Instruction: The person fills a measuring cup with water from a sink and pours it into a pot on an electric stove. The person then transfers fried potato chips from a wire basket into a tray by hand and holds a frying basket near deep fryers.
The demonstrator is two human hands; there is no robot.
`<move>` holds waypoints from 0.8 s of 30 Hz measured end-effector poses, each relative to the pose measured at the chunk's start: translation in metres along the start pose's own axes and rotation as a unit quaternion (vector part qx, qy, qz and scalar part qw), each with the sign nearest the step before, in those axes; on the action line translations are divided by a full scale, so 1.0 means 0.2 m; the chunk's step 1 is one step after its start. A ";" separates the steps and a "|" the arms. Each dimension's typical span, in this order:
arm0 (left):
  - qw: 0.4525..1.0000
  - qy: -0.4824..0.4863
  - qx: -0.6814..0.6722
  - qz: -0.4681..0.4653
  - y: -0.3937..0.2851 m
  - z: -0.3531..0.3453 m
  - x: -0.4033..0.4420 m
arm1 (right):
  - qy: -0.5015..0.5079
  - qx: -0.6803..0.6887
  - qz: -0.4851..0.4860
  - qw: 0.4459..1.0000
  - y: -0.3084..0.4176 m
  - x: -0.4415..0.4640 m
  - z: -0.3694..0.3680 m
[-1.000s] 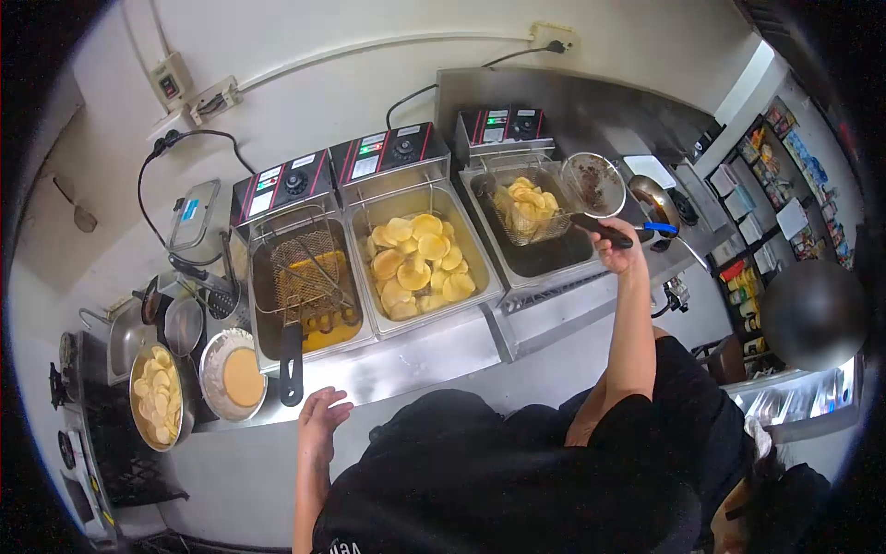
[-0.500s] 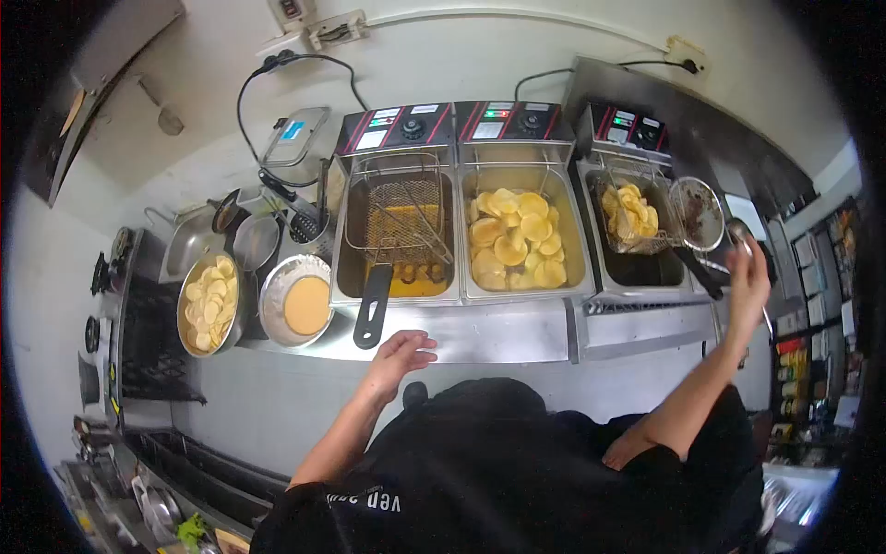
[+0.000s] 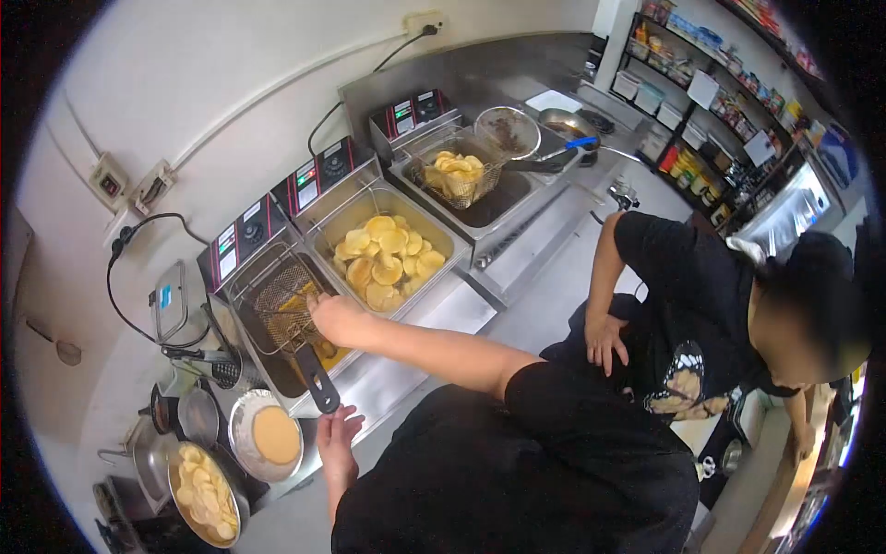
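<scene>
My right hand (image 3: pixel 340 319) reaches over the left fryer (image 3: pixel 293 400), fingers curled around what looks like a thin metal tool (image 3: pixel 288 311); its kind is hard to tell. Beneath it, a wire fryer basket (image 3: pixel 274 294) sits above the oil, with a few dark-edged pieces partly hidden by the hand. The basket's black handle (image 3: pixel 317 379) points toward me. Just below the handle's end, my left hand (image 3: pixel 339 441) is open and holds nothing. Pale yellow round slices (image 3: pixel 386 257) float in the middle fryer (image 3: pixel 441 220).
Yellow slices fill a basket (image 3: pixel 459 177) at the right fryer, with a round strainer (image 3: pixel 508 132) behind. A batter bowl (image 3: pixel 242 443) and a bowl of slices (image 3: pixel 237 528) stand left. A co-worker (image 3: pixel 683 286) stands at right, one hand (image 3: pixel 605 338) hanging low.
My right hand has moved from beside the right fryer across to the left fryer. My left hand stays open near the basket handle. The view has turned right, bringing the co-worker into sight.
</scene>
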State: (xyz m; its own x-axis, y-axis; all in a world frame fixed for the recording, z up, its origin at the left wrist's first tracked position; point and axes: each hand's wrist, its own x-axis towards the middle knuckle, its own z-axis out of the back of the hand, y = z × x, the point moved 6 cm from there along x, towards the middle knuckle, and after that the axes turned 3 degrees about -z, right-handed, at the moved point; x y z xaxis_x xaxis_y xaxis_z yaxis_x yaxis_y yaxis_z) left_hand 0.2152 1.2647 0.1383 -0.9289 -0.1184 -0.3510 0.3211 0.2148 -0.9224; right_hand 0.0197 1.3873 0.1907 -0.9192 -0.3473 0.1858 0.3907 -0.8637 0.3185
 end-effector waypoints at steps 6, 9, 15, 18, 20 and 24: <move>0.943 -0.017 0.186 -0.276 -0.15 0.11 -0.02 | 0.035 -0.049 -0.041 0.997 0.13 0.09 0.12; 0.887 -0.010 0.282 -0.365 -0.37 0.00 -0.08 | 0.046 -0.050 -0.022 0.997 0.08 0.17 0.07; 0.809 0.050 0.366 -0.458 -0.55 -0.16 -0.10 | 0.016 0.196 -0.167 0.966 -0.33 -0.12 0.54; 0.805 0.043 0.350 -0.477 -0.54 -0.20 -0.08 | -0.041 0.171 -0.189 0.966 -0.66 -0.34 0.68; 0.813 0.029 0.340 -0.472 -0.54 -0.22 -0.07 | -0.055 0.120 -0.235 0.963 -0.76 -0.47 0.75; 0.814 0.016 0.345 -0.468 -0.55 -0.26 -0.05 | 0.004 0.078 -0.276 0.958 -0.92 -0.61 0.72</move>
State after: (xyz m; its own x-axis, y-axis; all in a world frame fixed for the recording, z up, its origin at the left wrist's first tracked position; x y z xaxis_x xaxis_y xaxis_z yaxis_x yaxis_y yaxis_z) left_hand 0.1797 1.2917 0.2524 -0.8272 0.1108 0.5509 -0.5125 -0.5509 -0.6587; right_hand 0.0659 1.6418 0.2436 -0.9880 0.1434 -0.0579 -0.1530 -0.8514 0.5017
